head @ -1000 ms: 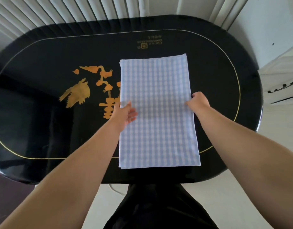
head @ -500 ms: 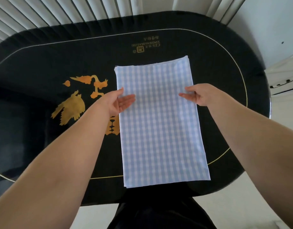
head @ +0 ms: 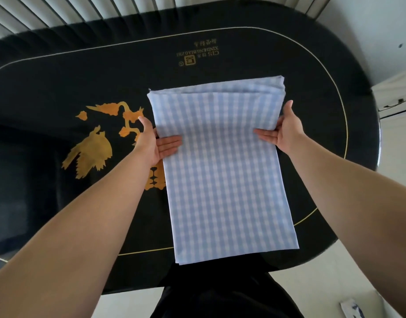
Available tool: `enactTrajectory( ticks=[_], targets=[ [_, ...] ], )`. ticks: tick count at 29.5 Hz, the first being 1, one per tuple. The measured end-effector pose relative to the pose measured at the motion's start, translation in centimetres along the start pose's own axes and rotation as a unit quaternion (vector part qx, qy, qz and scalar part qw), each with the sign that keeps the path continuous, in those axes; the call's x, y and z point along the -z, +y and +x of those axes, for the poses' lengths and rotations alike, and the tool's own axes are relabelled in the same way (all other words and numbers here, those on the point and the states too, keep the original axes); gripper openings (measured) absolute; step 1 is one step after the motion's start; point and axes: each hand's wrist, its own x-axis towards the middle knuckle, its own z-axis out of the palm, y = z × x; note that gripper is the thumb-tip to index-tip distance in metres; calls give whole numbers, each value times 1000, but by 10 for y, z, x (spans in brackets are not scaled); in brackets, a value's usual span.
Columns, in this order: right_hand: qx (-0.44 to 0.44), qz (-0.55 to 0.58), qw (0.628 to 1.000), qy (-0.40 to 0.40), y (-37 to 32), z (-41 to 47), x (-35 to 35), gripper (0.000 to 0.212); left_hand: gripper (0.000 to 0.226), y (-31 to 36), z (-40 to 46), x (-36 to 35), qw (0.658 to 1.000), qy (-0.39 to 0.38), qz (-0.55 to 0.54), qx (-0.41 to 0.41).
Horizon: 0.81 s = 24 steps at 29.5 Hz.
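Beside the gold bird (head: 92,152) on the tabletop (head: 60,76), the cloth (head: 225,180) lies folded. Left hand (head: 155,143) and right hand (head: 283,131) have flat, straight fingers (head: 171,145) tucked under its raised far half, thumbs outside.

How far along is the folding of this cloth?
Done: the cloth lies as a layered rectangle on the table. In hand: left hand and right hand, fingers straight, prop up its far half at mid-length. Left: probably laying that half over the near one.
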Motion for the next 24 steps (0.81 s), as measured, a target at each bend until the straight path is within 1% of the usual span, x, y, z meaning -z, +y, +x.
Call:
enactTrajectory(
  ticks=[2,3,4,5,7,8,10,12,13,14,15,16,17,18,19,20,22,23,24],
  targets=[
    [15,-1,1000,-19,3,-1,6,51,67,-5,0,5,999,-37,27,-21],
    [15,-23,1000,-15,5,-2,9,50,61,-8,-2,9,997,-59,46,-38],
    [21,-73,997,-5,6,-4,11,50,51,-11,-3,14,992,-81,73,-60],
    [42,-148,988,1,7,-6,13,52,38,-15,-5,20,985,-106,110,-87],
    [91,-272,958,-5,10,-8,16,55,13,-19,-7,29,967,-139,179,-117],
    [111,-299,948,-21,11,-8,17,51,17,-20,-8,31,963,-138,203,-116],
    [148,-335,929,-55,11,-10,19,39,27,-23,-10,31,960,-130,218,-117],
    [183,-388,901,-57,13,-12,20,29,26,-27,-15,29,962,-125,209,-123],
    [202,-410,888,-46,15,-13,20,24,30,-30,-17,29,965,-120,197,-128],
    [217,-422,880,-31,19,-16,19,20,39,-35,-20,28,968,-108,183,-135],
    [229,-418,879,-12,24,-19,18,21,49,-41,-23,26,972,-81,168,-143],
    [236,-398,886,12,29,-22,18,30,55,-48,-27,23,975,-34,159,-152],
    [238,-368,898,41,35,-27,17,40,55,-56,-31,18,974,26,157,-163],
    [235,-344,906,74,40,-33,18,48,51,-66,-36,14,965,89,167,-179],
    [229,-328,911,102,46,-40,19,52,44,-77,-40,11,952,141,183,-199],
    [215,-319,915,121,54,-45,22,51,35,-88,-43,8,940,176,199,-213],
    [163,-328,921,132,72,-54,27,43,27,-108,-49,4,933,201,220,-203],
    [133,-355,916,133,81,-58,29,41,28,-115,-51,3,934,199,231,-187],
    [112,-401,899,135,88,-61,30,43,31,-120,-53,3,937,189,236,-173]
  ],
)
